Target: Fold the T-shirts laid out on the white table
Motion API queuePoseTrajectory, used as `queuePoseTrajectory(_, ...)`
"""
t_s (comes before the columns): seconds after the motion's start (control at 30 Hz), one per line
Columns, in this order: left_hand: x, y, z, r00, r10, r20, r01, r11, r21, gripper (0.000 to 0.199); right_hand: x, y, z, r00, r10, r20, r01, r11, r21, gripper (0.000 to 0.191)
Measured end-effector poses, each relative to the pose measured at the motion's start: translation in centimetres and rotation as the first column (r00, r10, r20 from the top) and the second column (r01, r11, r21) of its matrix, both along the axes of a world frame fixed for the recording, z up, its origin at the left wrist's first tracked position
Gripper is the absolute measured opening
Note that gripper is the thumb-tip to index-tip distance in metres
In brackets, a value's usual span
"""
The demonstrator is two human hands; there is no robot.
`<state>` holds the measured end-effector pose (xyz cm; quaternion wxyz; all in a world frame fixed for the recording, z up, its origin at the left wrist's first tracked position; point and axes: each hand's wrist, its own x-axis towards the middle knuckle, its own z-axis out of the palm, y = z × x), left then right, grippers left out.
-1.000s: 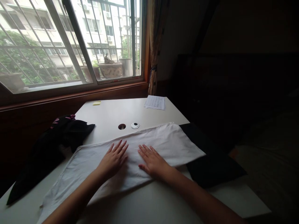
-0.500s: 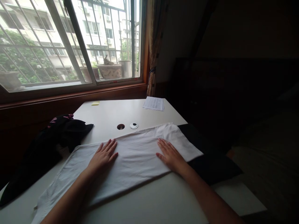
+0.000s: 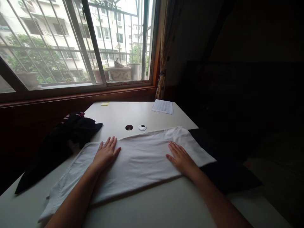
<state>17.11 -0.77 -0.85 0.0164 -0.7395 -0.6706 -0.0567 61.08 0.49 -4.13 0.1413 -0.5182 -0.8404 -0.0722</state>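
A white garment (image 3: pixel 140 164), folded lengthwise into a long strip, lies across the white table (image 3: pixel 161 202). My left hand (image 3: pixel 106 153) rests flat on its left part, fingers spread near the far edge. On the right part, my right hand (image 3: pixel 181 158) lies flat too, its thumb apart from the fingers. Light wrinkles run through the cloth between both hands. The garment's right end overlaps a dark cloth (image 3: pixel 230 171). Its exact kind does not show, as it is folded.
At the left edge lies a heap of black clothing (image 3: pixel 59 145) with pink marks. Farther back are a yellow sticky note (image 3: pixel 104 104), printed papers (image 3: pixel 162 106), a round cable hole (image 3: pixel 129 127) and its white cover (image 3: pixel 142 127). A barred window (image 3: pixel 78 44) stands behind.
The view has swung slightly left, so everything sits farther right in the picture. My left hand has slid a little leftward over the cloth; my right hand stays nearly in place.
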Motion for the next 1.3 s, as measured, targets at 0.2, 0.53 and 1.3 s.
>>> queuePoseTrajectory(0.2, 0.2, 0.2, 0.4, 0.993, 0.114, -0.011, -0.115, 0.993, -0.008, 0.067, 0.2, 0.1, -0.2, 1.0, 0.006, 0.007, -0.006, 1.0, 0.021, 0.065)
queuePoseTrajectory(0.53, 0.0, 0.4, 0.5, 0.99, 0.142, -0.018, -0.143, 0.989, -0.025, 0.066, -0.2, -0.1, 0.4, 1.0, -0.018, 0.021, 0.019, 0.999, -0.037, 0.067)
queuePoseTrajectory(1.3, -0.9, 0.8, 0.3, 0.985, 0.169, -0.022, -0.171, 0.982, -0.078, 0.07, 8.5, 1.0, 2.9, 0.803, -0.593, 0.064, 0.572, 0.736, -0.362, 0.082)
